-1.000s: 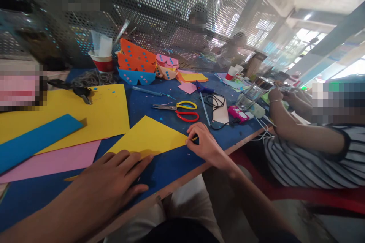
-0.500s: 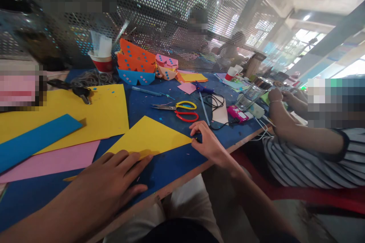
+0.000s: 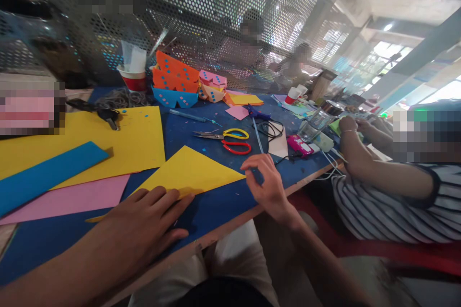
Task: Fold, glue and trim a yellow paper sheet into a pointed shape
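Observation:
A yellow sheet of paper folded into a triangle [image 3: 189, 170] lies on the blue tabletop in front of me. My left hand [image 3: 149, 218] rests flat along its near edge, fingers stretched out and thumb apart, covering its left corner. At the right-hand point of the triangle is my right hand [image 3: 266, 184], its fingers loosely bent and a gap showing between thumb and forefinger. Nothing shows in that hand. Beyond the triangle lie scissors [image 3: 223, 138] with one yellow and one red handle. A yellow pointed piece [image 3: 95, 219] sticks out beside my left wrist.
Leftward lie a large yellow sheet [image 3: 140, 139], a blue folded strip [image 3: 72, 163] and pink paper [image 3: 90, 194]. Behind stand folded paper shapes [image 3: 176, 79] and a paper cup [image 3: 133, 79]. A glue gun [image 3: 257, 112] and a pink box [image 3: 300, 146] are rightward. A person [image 3: 392, 192] sits at right.
My right hand has moved slightly right at the triangle's tip, opening a wider gap between thumb and forefinger. My left hand stays on the folded paper. The view has shifted a little.

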`<state>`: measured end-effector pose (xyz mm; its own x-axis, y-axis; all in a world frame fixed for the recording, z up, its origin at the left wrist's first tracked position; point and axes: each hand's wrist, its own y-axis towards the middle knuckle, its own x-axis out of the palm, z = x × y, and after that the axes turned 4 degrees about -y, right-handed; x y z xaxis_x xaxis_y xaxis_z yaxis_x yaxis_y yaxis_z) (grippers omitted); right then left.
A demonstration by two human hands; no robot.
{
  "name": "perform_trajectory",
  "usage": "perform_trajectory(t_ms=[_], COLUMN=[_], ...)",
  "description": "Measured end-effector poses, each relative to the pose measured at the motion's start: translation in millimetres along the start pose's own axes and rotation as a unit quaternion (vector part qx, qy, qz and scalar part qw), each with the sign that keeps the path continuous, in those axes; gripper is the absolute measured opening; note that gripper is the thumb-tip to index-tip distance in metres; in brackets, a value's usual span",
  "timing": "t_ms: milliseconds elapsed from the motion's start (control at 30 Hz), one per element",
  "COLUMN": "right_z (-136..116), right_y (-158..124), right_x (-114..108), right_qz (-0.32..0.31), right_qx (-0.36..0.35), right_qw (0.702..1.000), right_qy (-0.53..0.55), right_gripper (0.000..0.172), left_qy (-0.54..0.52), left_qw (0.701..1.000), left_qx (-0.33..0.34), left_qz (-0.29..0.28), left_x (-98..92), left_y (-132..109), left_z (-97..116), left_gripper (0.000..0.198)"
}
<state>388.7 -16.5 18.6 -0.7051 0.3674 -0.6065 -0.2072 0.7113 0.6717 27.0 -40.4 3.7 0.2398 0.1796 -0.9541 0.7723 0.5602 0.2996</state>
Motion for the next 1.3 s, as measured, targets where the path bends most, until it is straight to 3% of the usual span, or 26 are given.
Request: perform_trajectory(t_ms=[133, 233, 333, 600, 767, 933, 1133, 1300], right_z=[-36.9, -44.9, -43.7, -42.2, -39.5, -38.5, -37.0, -37.2], right_y=[-0.5, -2.5, -4.4, -4.2, -2.9, -2.1, -2.9, -2.4], right_x=[7.8, 17.0, 21.8, 22.7, 24.1, 23.1, 25.0, 23.4], right_qz=[-0.103, -0.175, -0.205, -0.212, -0.209, -0.214, -0.209, -0.208], right_qx=[-0.106, -0.12, -0.108, -0.117, -0.113, -0.106, -0.101, -0.105], right_qw=[0.989, 0.976, 0.971, 0.967, 0.969, 0.97, 0.972, 0.972], right_qy=[-0.014, -0.047, -0.065, -0.078, -0.063, -0.042, -0.025, -0.027], right_gripper=[0.024, 0.024, 0.027, 0.027, 0.026, 0.028, 0.029, 0.028], left_qy=[-0.005, -0.002, 0.007, 0.022, 0.019, 0.015, -0.018, -0.053], left_qw=[1.0, 1.0, 0.999, 0.999, 0.999, 0.998, 0.999, 0.997], left_qx=[-0.022, -0.018, -0.02, 0.013, -0.029, -0.016, -0.042, -0.058], left_qz=[-0.015, 0.015, 0.03, 0.035, 0.041, 0.054, 0.005, -0.025], left_x=[4.6, 11.4, 16.9, 15.8, 11.5, 3.4, -4.0, -13.1], left_y=[-0.7, -3.4, -3.7, 3.4, -9.1, -23.5, -46.0, -59.7], left_z=[2.1, 4.2, 5.6, -0.1, 3.8, -3.0, -17.6, -15.7], left_gripper=[0.038, 0.038, 0.04, 0.043, 0.042, 0.054, 0.049, 0.04])
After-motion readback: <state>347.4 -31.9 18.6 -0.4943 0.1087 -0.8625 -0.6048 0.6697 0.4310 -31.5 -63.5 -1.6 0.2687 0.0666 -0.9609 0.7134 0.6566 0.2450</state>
